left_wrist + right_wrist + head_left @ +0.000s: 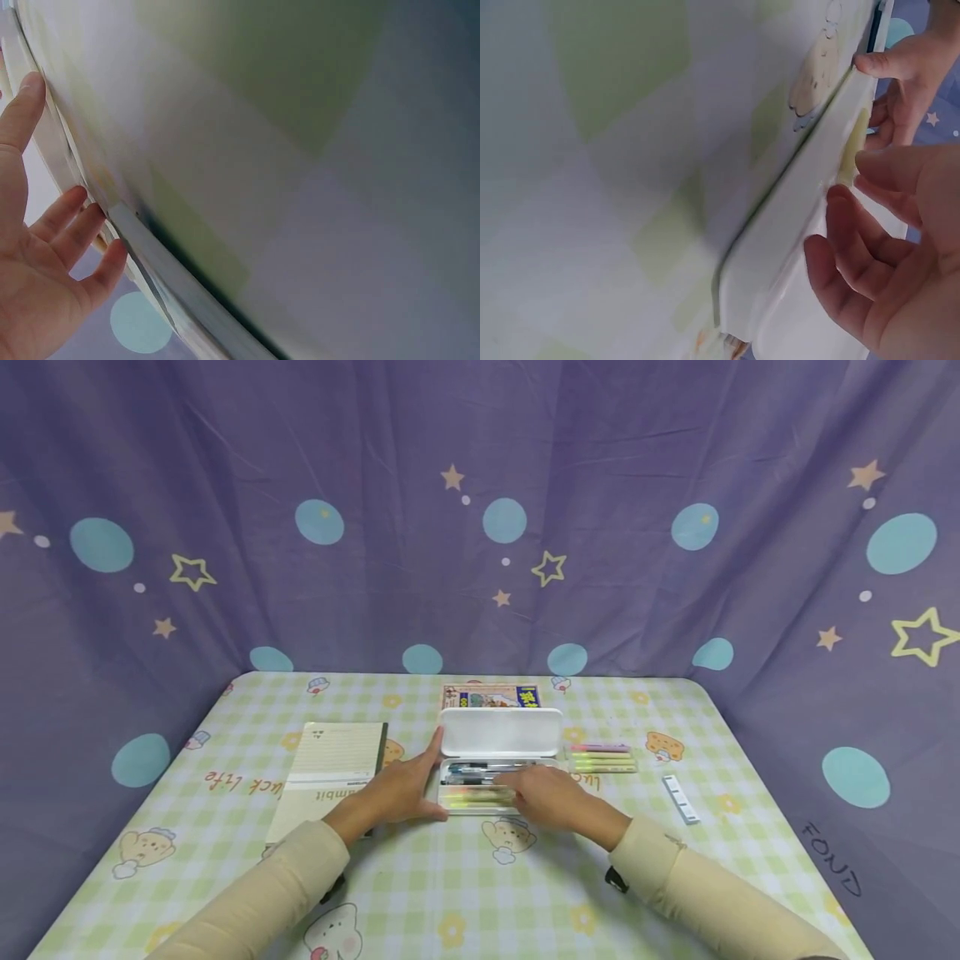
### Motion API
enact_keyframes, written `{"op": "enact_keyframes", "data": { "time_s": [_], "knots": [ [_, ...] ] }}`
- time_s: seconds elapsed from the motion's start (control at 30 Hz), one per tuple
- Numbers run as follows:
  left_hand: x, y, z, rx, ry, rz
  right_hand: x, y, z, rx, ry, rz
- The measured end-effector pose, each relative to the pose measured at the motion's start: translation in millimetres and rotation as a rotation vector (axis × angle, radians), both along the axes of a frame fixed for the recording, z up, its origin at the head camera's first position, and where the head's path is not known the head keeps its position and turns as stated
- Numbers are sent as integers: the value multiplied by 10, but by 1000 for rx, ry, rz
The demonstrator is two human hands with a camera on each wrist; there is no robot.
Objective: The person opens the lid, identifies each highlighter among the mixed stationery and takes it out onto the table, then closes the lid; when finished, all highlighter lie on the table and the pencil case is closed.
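Visibly, "FOND" (832, 860) on curtain (375, 610), left grip (405, 788) spread against case (501, 732), right grip (551, 795) pinching pen (852, 147)

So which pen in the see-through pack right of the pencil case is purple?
The purple pen is the back one, topmost in the head view; the other pens below it look mostly yellowish.

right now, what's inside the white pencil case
The white case holds dark pens at the back and pale yellowish markers in front. The right hand covers some of its right side; anything beneath cannot be seen.
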State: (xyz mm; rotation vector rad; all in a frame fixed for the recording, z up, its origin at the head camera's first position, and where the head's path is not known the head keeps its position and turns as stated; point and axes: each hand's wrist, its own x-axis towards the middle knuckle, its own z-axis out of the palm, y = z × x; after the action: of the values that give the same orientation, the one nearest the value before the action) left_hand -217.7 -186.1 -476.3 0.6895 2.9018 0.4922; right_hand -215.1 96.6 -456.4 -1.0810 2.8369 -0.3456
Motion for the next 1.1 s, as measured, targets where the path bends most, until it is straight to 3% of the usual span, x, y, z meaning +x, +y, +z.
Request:
{"op": "enact_keyframes", "data": {
  "time_s": [0.23, 0.5, 0.8, 1.1],
  "knots": [
    [-3, -5, -12, -4, 7, -14, -8, 0, -78, -116, 100, 11],
    [1, -8, 9, -5, 12, -12, -33, 12, -116, -133, 163, 26],
    [0, 6, 4, -6, 10, -15, -61, 65, -100, -133, 124, 111],
    [-3, 6, -2, -13, 8, -5, -110, 306, -129, -206, 86, 128]
  ]
}}
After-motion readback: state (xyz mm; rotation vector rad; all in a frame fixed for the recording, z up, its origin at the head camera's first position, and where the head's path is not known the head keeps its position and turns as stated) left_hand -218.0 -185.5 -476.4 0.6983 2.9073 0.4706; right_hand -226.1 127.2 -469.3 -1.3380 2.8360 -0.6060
